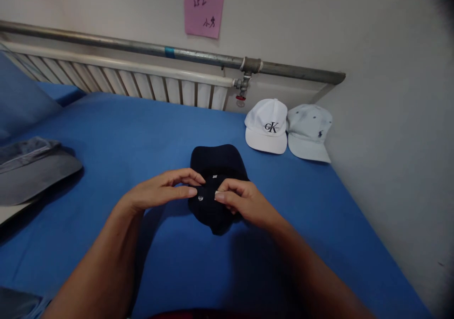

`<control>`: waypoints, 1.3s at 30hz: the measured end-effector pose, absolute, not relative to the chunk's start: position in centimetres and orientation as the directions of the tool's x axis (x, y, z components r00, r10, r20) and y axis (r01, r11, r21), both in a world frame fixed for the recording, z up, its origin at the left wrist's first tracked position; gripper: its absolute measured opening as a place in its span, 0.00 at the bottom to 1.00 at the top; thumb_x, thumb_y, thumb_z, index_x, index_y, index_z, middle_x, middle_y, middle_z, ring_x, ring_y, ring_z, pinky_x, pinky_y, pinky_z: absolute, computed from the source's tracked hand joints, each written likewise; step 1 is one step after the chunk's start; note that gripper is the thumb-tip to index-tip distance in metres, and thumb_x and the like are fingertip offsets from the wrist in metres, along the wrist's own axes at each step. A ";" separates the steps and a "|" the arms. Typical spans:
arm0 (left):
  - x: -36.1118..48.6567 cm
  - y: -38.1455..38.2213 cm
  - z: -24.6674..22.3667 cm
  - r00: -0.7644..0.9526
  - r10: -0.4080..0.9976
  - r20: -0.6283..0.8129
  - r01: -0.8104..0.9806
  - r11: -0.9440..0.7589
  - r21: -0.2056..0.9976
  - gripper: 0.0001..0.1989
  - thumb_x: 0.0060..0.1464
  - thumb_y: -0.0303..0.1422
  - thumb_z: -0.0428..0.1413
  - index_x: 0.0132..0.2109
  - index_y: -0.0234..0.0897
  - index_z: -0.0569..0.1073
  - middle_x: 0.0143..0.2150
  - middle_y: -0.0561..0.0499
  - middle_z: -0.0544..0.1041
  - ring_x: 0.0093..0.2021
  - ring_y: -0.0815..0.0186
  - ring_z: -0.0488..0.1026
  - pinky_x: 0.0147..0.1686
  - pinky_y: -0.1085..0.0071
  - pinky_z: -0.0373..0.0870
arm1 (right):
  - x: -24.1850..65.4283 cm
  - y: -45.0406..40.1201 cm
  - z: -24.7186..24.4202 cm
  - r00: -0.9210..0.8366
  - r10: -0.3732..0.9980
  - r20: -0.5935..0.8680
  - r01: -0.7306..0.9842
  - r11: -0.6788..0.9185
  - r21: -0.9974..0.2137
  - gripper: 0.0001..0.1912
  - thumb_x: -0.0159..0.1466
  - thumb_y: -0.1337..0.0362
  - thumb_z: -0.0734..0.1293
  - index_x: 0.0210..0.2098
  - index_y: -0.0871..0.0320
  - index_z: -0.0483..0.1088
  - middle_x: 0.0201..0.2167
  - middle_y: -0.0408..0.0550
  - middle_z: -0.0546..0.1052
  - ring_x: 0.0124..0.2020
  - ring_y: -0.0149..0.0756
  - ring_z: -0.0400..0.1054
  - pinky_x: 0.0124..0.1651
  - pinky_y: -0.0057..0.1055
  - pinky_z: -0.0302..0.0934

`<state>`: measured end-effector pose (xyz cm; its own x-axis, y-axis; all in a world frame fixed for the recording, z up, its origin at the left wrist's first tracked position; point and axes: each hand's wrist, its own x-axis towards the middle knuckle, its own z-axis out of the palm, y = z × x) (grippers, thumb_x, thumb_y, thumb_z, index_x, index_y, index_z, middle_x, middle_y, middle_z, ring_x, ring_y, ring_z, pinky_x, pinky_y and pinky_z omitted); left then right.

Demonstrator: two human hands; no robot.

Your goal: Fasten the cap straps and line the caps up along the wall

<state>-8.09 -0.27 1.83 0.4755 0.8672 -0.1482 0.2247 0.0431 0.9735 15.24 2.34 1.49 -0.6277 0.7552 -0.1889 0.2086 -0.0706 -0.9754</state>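
Observation:
A dark navy baseball cap [219, 158] lies on the blue sheet-like surface, its brim pointing away from me. Two small shiny spots show on it, one near the brim and one beside my left thumb. My left hand [166, 189] reaches in from the left with its fingers stretched out. The fingertips and thumb are apart and rest at the cap's left side. On the other side, my right hand [244, 198] pinches at the cap with thumb and curled fingers. A tiny pale bit shows at the right thumb tip; I cannot tell what it is.
Two pale caps, a white cap [266, 125] with letters and a light cap [309, 132], sit against the right wall. A grey cap [39, 170] is at the left. Behind the blue surface [149, 130] run a radiator [152, 85] and a metal pipe [298, 70].

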 end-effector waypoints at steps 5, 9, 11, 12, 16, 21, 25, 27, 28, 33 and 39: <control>-7.8 -0.4 2.5 0.491 0.849 -0.194 0.393 -0.017 0.919 0.09 0.54 0.35 0.57 0.42 0.38 0.73 0.37 0.53 0.74 0.37 0.67 0.69 0.38 0.70 0.65 | 16.0 3.1 0.9 -0.582 0.802 -0.133 0.227 0.003 -0.974 0.12 0.57 0.59 0.67 0.22 0.58 0.65 0.18 0.37 0.62 0.21 0.25 0.53 0.24 0.25 0.48; -6.8 -1.0 2.8 0.479 0.861 -0.169 0.573 -0.161 0.804 0.05 0.54 0.33 0.54 0.38 0.38 0.72 0.34 0.54 0.75 0.38 0.65 0.69 0.43 0.66 0.64 | 16.3 2.7 0.8 -0.606 0.794 -0.054 0.253 0.128 -0.959 0.09 0.57 0.62 0.67 0.23 0.58 0.67 0.19 0.37 0.62 0.22 0.25 0.54 0.26 0.25 0.48; -5.8 -1.3 2.6 0.476 0.869 -0.135 0.651 -0.244 0.719 0.05 0.51 0.31 0.55 0.37 0.38 0.72 0.35 0.54 0.75 0.40 0.62 0.69 0.48 0.61 0.61 | 16.4 2.1 1.2 -0.649 0.760 -0.040 0.224 0.140 -0.965 0.08 0.56 0.63 0.67 0.24 0.58 0.67 0.19 0.37 0.63 0.22 0.25 0.55 0.26 0.25 0.49; -5.3 -1.4 2.5 0.495 0.862 -0.109 0.663 -0.293 0.689 0.05 0.49 0.30 0.56 0.36 0.38 0.72 0.34 0.54 0.75 0.40 0.63 0.69 0.51 0.59 0.59 | 16.5 1.8 1.4 -0.672 0.739 -0.033 0.211 0.148 -0.966 0.07 0.56 0.63 0.68 0.24 0.58 0.68 0.19 0.37 0.64 0.22 0.26 0.55 0.26 0.25 0.50; -3.7 -1.5 1.9 0.666 0.744 -0.049 0.514 -0.410 0.754 0.03 0.48 0.26 0.54 0.29 0.37 0.67 0.26 0.57 0.69 0.31 0.68 0.67 0.48 0.64 0.62 | 17.2 1.1 2.7 -0.730 0.683 -0.025 0.184 0.161 -0.969 0.07 0.56 0.65 0.69 0.23 0.58 0.68 0.20 0.37 0.66 0.23 0.26 0.57 0.27 0.25 0.51; -4.0 -0.9 1.5 0.749 0.624 -0.222 0.371 -0.118 0.921 0.06 0.49 0.25 0.50 0.26 0.37 0.61 0.22 0.58 0.61 0.23 0.72 0.58 0.23 0.74 0.56 | 18.6 1.5 2.8 -0.678 0.731 -0.070 0.125 0.020 -0.992 0.07 0.53 0.65 0.68 0.22 0.58 0.67 0.18 0.37 0.63 0.21 0.26 0.54 0.24 0.25 0.48; -4.4 -0.4 1.2 0.729 0.624 -0.283 0.313 0.064 0.948 0.03 0.50 0.27 0.51 0.34 0.35 0.69 0.26 0.57 0.64 0.25 0.72 0.60 0.26 0.74 0.57 | 19.0 1.8 2.2 -0.652 0.753 -0.091 0.137 -0.002 -0.991 0.06 0.54 0.65 0.67 0.22 0.58 0.67 0.18 0.37 0.61 0.21 0.26 0.53 0.24 0.25 0.46; -4.4 -0.3 1.1 0.688 0.662 -0.298 0.253 0.167 0.953 0.10 0.49 0.28 0.52 0.41 0.36 0.72 0.31 0.55 0.68 0.30 0.70 0.63 0.30 0.73 0.60 | 18.9 1.7 1.9 -0.617 0.782 -0.091 0.159 0.010 -0.987 0.06 0.54 0.64 0.67 0.23 0.58 0.67 0.18 0.37 0.61 0.21 0.25 0.52 0.24 0.25 0.46; -4.3 -0.3 1.1 0.666 0.680 -0.308 0.229 0.207 0.951 0.13 0.48 0.28 0.53 0.43 0.37 0.73 0.33 0.54 0.69 0.32 0.69 0.64 0.33 0.73 0.60 | 18.9 1.7 1.8 -0.598 0.796 -0.089 0.173 0.020 -0.985 0.06 0.55 0.64 0.67 0.24 0.58 0.67 0.17 0.37 0.61 0.21 0.25 0.52 0.24 0.25 0.46; -4.3 -0.2 1.3 0.593 0.718 -0.365 0.298 0.226 0.928 0.16 0.49 0.29 0.53 0.46 0.37 0.74 0.35 0.53 0.71 0.34 0.68 0.64 0.34 0.72 0.61 | 18.6 1.6 1.5 -0.552 0.834 -0.030 0.255 0.134 -0.958 0.04 0.56 0.64 0.66 0.30 0.58 0.71 0.19 0.37 0.63 0.21 0.26 0.53 0.24 0.25 0.46; -4.6 -0.5 1.4 0.625 0.693 -0.358 0.519 -0.027 0.854 0.08 0.49 0.31 0.53 0.38 0.36 0.73 0.32 0.53 0.70 0.30 0.68 0.65 0.28 0.73 0.60 | 18.1 0.9 2.6 -0.652 0.758 0.014 0.270 0.249 -0.930 0.09 0.53 0.67 0.70 0.36 0.56 0.75 0.29 0.41 0.74 0.29 0.29 0.65 0.32 0.27 0.58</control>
<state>-4.62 -0.47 1.38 0.6254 0.6933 -0.3580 0.5189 -0.0269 0.8544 18.08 0.95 2.55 -0.6520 0.7581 0.0139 0.2702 0.2494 -0.9299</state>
